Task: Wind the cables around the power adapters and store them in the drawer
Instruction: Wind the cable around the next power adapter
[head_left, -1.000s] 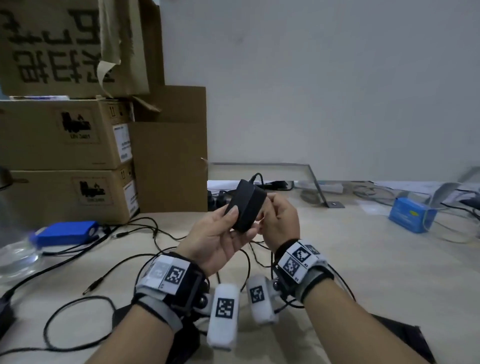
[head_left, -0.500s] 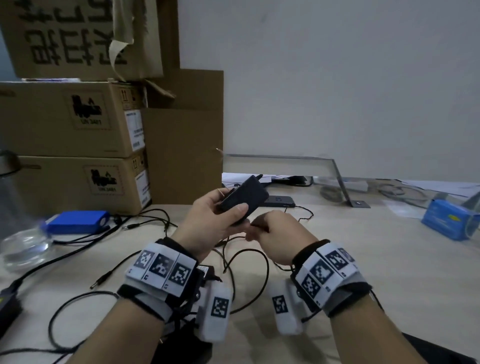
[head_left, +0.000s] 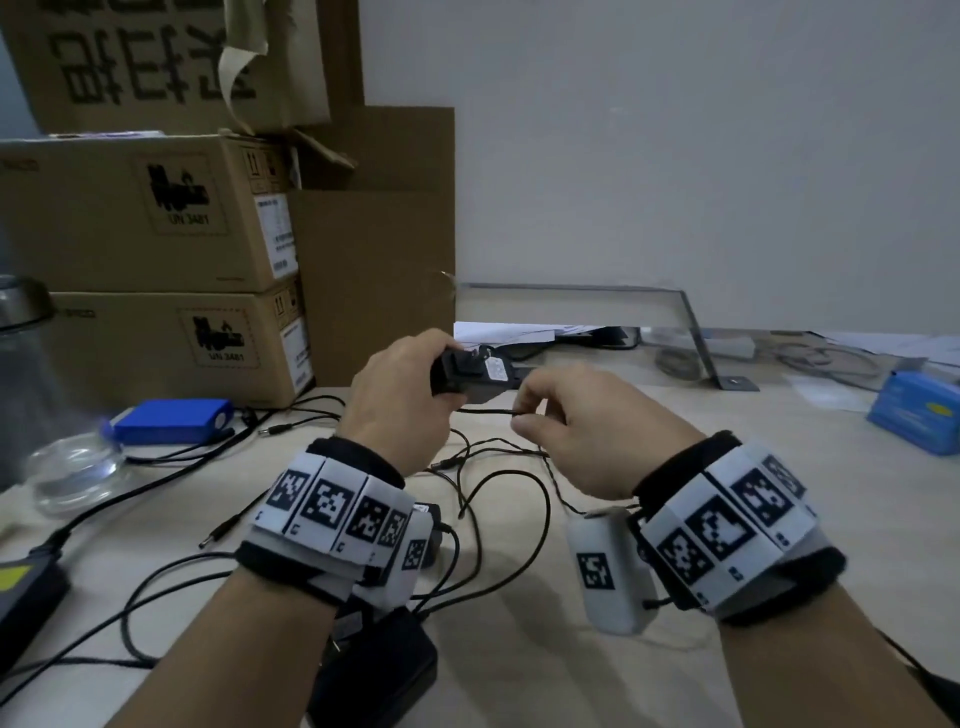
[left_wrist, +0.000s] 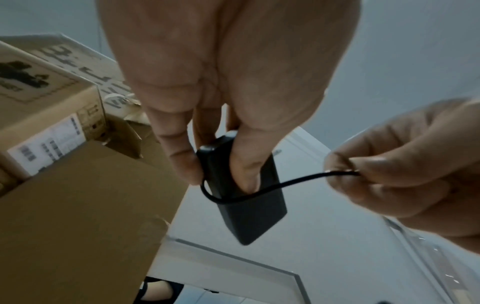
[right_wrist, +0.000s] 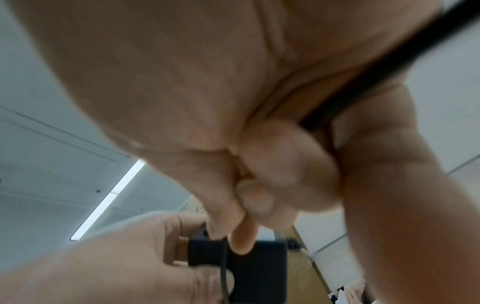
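Note:
My left hand (head_left: 400, 395) grips a black power adapter (head_left: 475, 375) above the desk, prongs and white label facing up. In the left wrist view the fingers (left_wrist: 182, 160) and thumb clamp the power adapter (left_wrist: 249, 205), with its thin black cable (left_wrist: 272, 186) looped across the body. My right hand (head_left: 561, 421) pinches that cable (head_left: 485, 410) just right of the adapter. The right wrist view shows the cable (right_wrist: 223, 267) running down over the adapter (right_wrist: 259, 267), and another stretch crossing the palm. More black cables (head_left: 498, 483) trail over the desk below. No drawer is in view.
Stacked cardboard boxes (head_left: 156, 249) fill the back left. A blue pack (head_left: 171, 421) and a clear glass dish (head_left: 72, 467) lie at left. Another black adapter (head_left: 374, 670) sits near my left wrist. A blue box (head_left: 914, 415) is at right, a metal bracket (head_left: 696, 338) behind.
My left hand has turned the adapter from upright to lying flat, prongs up. My right hand has moved off the adapter to the right, drawing the cable out taut.

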